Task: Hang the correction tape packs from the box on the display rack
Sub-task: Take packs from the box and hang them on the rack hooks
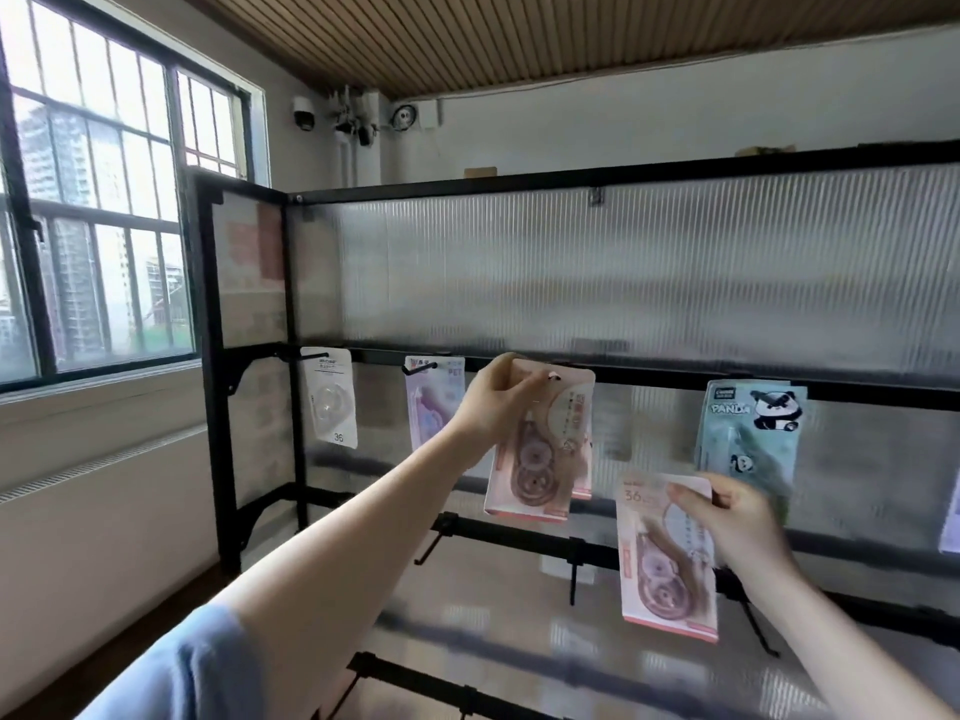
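Observation:
My left hand (pixel 493 402) pinches the top left corner of a pink correction tape pack (pixel 540 459) and holds it up against the upper black rail (pixel 649 374) of the display rack; another pink pack shows just behind it. Lower and to the right, my right hand (pixel 737 517) grips a second pink pack (pixel 665 558) by its upper right edge, away from the rail. A white pack (pixel 330 402) and a lilac pack (pixel 434 402) hang on hooks to the left. On the right hangs a blue panda pack (pixel 748 433). The box is out of view.
The rack has ribbed translucent panels and lower rails with bare black hooks (pixel 436 537). A hinged side panel (pixel 244 314) stands at the left end, beside a barred window (pixel 98 215). Another pack's edge (pixel 950 517) peeks in at the far right.

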`<state>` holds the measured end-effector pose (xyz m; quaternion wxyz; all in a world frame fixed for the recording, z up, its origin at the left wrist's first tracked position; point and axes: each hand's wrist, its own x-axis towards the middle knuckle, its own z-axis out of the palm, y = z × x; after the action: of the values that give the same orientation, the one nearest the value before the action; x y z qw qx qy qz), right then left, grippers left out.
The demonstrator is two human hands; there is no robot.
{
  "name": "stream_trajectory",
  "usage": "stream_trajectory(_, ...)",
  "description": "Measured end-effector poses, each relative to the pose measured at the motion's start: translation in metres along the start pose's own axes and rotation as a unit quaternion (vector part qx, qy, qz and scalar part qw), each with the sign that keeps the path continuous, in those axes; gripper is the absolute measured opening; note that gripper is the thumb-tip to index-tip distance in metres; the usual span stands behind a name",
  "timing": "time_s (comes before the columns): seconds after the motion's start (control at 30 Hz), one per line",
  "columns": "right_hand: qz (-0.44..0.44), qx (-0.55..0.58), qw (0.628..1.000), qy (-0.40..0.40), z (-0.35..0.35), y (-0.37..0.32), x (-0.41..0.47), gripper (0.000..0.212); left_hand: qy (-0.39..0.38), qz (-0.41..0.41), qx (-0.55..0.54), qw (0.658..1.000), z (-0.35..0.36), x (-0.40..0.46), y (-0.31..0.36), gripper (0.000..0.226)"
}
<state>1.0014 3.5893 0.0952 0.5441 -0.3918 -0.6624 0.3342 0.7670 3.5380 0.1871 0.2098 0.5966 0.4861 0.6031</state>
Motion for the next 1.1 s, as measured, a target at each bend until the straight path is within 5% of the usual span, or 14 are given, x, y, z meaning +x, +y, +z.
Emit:
stream_trajectory(0.33,-0.048,-0.008,0.999,0.02,-0.009,-0.001,0.002,0.013,0.032,0.004,-0.03,0.999,0.007,0.01,-0.018,0.01)
stream_trajectory(0.4,-0.04,0.005,0.999,0.013,-0.006,0.003,0.005,0.035,0.029,-0.004,-0.056,0.998,0.007,0.011,-0.02,0.008)
stream_trajectory(0.5,-0.043,-0.011,0.999,-0.007,-0.004,0.021,0.015,0.097,0.023,-0.022,-0.095,0.995,0.007,0.013,-0.022,0.007)
stream_trajectory(0.53,-0.044,-0.013,0.999,-0.006,-0.002,0.023,0.017,0.095,0.02,-0.029,-0.113,0.993,0.007,0.014,-0.023,0.006)
stream_trajectory(0.67,-0.041,0.003,0.999,0.001,0.0,0.025,0.02,0.023,0.021,-0.049,-0.166,0.985,0.005,0.016,-0.03,0.005)
stream_trajectory(0.83,-0.026,0.0,1.0,0.0,0.0,0.033,0.023,0.017,0.107,0.012,0.047,0.993,0.01,0.022,-0.038,0.018)
stream_trajectory(0.97,-0.029,-0.004,1.0,0.0,-0.001,0.032,0.022,0.014,0.106,0.03,0.108,0.988,0.012,0.029,-0.043,0.044)
stream_trajectory(1.1,-0.037,-0.007,0.999,-0.001,-0.002,0.029,0.022,0.019,0.104,0.0,0.156,0.982,0.013,0.035,-0.05,0.046)
